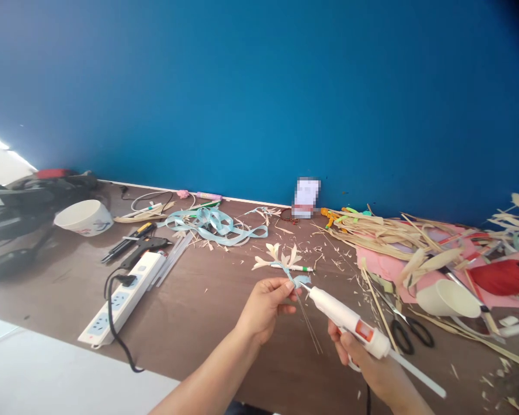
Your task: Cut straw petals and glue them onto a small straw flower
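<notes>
My left hand (pixel 268 305) pinches the stem of a handmade flower (pixel 281 256) with pale cream petals. Light blue ribbon (pixel 301 280) wraps the stem near my fingertips, and thin wires trail down below them. My right hand (pixel 363 360) is wrapped around a white hot glue gun (pixel 341 311), with a clear glue stick (pixel 419 374) poking out of its back. The gun's metal nozzle points left and reaches the ribbon beside my left fingers; whether it touches is hard to tell. Just behind the flower lies a white and green pen (pixel 303 268).
At the left are a white power strip (pixel 121 302), a black glue gun (pixel 145 251), a utility knife (pixel 127 242) and a white bowl (pixel 84 218). Blue ribbon (pixel 216 225) is heaped at the back. Black-handled scissors (pixel 409 328), a paper cup (pixel 447 300) and dried husks (pixel 376 230) lie right.
</notes>
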A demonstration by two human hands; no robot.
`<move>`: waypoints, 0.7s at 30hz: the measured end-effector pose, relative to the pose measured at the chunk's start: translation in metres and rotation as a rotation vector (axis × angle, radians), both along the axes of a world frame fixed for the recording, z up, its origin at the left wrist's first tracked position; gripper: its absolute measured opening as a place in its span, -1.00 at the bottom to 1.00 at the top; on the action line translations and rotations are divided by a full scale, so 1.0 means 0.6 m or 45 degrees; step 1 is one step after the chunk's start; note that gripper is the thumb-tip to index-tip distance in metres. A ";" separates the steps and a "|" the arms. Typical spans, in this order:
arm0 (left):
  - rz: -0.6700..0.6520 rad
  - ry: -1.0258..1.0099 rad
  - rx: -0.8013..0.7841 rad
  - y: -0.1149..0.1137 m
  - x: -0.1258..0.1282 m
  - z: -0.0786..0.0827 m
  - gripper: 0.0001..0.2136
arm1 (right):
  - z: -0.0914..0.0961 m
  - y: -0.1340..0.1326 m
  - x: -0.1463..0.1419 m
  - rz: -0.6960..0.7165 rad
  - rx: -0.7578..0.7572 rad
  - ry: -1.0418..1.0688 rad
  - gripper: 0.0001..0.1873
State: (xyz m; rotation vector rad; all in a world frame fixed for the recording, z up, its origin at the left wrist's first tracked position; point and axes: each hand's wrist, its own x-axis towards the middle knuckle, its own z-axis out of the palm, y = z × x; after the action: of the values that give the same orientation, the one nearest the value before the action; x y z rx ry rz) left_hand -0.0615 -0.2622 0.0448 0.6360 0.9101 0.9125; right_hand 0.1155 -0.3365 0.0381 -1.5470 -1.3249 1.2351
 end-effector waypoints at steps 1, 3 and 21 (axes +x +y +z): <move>-0.003 -0.014 -0.012 0.000 0.001 0.001 -0.77 | 0.004 0.002 -0.003 0.007 0.052 -0.022 -0.61; -0.012 -0.038 -0.034 -0.002 0.002 0.002 -0.76 | 0.011 0.007 -0.008 0.045 0.203 -0.097 -0.64; -0.083 -0.151 -0.177 -0.006 0.000 0.010 -0.82 | 0.015 0.030 0.007 0.518 0.681 -0.812 -0.72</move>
State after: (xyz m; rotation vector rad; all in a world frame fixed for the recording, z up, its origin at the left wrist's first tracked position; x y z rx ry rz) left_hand -0.0616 -0.2655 0.0507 0.4844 0.8338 0.8122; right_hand 0.1194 -0.3183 0.0472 -1.3471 -2.2484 0.5073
